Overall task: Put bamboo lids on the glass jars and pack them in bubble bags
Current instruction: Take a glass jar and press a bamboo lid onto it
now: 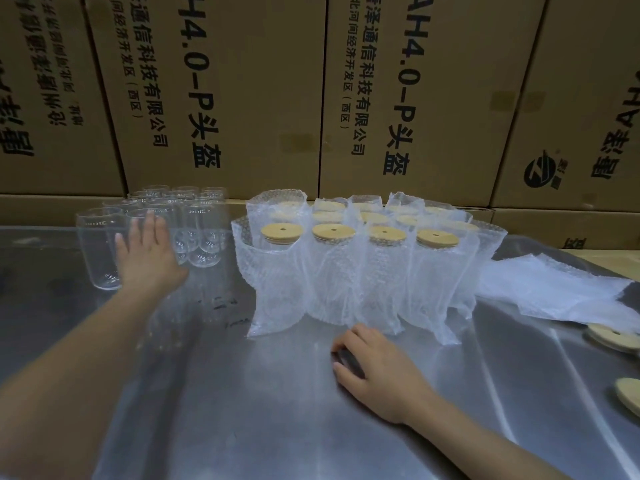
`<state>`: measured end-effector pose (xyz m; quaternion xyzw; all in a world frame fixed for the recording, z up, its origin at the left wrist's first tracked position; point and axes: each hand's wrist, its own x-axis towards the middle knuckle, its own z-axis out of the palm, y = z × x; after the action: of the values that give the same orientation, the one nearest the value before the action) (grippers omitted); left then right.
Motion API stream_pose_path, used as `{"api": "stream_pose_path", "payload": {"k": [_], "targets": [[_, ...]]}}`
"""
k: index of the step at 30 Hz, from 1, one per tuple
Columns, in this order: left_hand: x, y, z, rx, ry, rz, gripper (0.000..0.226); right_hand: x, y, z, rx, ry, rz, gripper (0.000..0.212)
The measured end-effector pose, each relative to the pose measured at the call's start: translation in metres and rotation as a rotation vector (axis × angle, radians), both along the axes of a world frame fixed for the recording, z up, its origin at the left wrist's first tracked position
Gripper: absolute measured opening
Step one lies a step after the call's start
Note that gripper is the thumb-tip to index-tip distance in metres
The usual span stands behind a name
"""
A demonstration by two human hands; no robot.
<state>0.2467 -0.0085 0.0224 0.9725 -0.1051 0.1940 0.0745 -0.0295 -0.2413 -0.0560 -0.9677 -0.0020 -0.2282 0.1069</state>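
Several bare glass jars (194, 220) stand in a cluster at the back left of the steel table (277, 393). My left hand (149, 251) reaches among them with straight fingers, right beside the nearest jar (98, 251); it holds nothing. Several lidded jars in bubble bags (346, 268) stand in rows at the centre, their bamboo lids (334, 232) showing. My right hand (377, 368) rests on the table in front of the bagged jars, fingers loosely curled, holding nothing I can see.
A pile of flat bubble bags (554, 289) lies to the right of the rows. Two loose bamboo lids (613, 336) lie at the table's right edge. Stacked cardboard cartons (242, 98) form a wall directly behind the table.
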Motion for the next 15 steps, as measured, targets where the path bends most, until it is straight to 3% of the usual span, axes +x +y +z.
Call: {"api": "stream_pose_path", "payload": {"k": [5,15], "targets": [[0.016,0.013,0.015,0.176,0.01,0.046,0.09,0.001,0.001,0.001,0.003,0.003,0.01,0.024],[0.016,0.019,0.012,0.159,-0.05,-0.029,0.086,0.0,0.001,-0.001,-0.014,0.013,0.016,0.025]]}}
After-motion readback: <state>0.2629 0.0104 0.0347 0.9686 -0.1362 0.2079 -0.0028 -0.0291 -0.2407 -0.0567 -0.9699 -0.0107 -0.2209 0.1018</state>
